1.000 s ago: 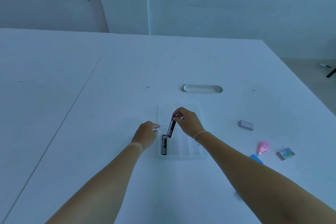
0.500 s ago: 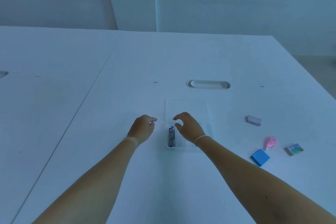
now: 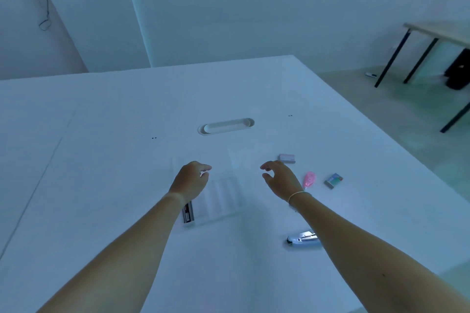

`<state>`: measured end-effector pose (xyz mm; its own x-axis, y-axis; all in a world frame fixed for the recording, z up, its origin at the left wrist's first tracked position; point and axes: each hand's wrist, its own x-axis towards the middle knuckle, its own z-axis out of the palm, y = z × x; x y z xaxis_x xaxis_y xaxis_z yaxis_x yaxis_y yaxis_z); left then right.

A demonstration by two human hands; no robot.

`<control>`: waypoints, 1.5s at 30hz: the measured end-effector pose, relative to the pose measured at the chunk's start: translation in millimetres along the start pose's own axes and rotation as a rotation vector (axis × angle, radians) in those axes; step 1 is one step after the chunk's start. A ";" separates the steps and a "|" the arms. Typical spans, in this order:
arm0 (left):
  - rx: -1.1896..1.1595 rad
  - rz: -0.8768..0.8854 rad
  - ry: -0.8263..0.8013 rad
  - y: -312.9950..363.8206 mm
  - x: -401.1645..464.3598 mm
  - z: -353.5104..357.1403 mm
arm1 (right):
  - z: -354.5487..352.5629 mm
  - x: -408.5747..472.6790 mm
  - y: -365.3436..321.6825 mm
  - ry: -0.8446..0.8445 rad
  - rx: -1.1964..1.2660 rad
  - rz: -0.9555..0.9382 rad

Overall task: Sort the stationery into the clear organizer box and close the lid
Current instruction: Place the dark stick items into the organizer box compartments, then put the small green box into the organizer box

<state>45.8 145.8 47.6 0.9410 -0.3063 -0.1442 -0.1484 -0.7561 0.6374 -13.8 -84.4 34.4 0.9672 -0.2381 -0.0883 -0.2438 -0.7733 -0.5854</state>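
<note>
A: Moved since the earlier frames: right hand (image 3: 281,180) has left the box and now sits to its right, no longer holding a dark tube; the camera has swung right, so a side table (image 3: 437,30) shows in the far corner.

B: Head view, item one?

A: Clear organizer box (image 3: 223,198) on the white table (image 3: 254,89), lid open, laid flat on the far side. Ribbed compartments look bare except the leftmost.

B: Contents of the leftmost?

A: Dark tubes (image 3: 188,213), lying lengthwise at the near end, partly behind the left wrist.

B: Hands?

A: Left hand (image 3: 190,180) over the box's left edge, fingers loosely curled and narrow, holding nothing. Right hand in the air, fingers half spread, thumb apart, empty; thin band on the wrist.

B: Loose items?

A: Small grey block (image 3: 287,158) just beyond the right fingertips. Pink tape dispenser (image 3: 309,179) right of that hand. Small coloured packet (image 3: 333,180) further right. Stapler (image 3: 302,237), pale, beside the right forearm, near side. All well apart from the box.

B: Table fittings?

A: Oval cable slot (image 3: 226,126) beyond the lid.
</note>
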 end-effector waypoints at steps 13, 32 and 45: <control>0.038 0.168 -0.115 93.8 45.3 68.9 | -68.6 -23.1 105.7 0.146 -0.032 0.243; 0.289 0.208 -0.200 152.4 122.3 164.7 | -69.4 15.5 191.6 0.131 0.009 0.342; 0.632 0.285 -0.229 152.8 143.2 205.8 | -65.3 30.8 209.9 0.086 -0.051 0.296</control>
<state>95.3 -132.6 -31.4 0.7625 -0.6023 -0.2363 -0.5908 -0.7971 0.1251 -39.9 -292.5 -38.5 0.8444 -0.5047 -0.1794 -0.5197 -0.6909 -0.5026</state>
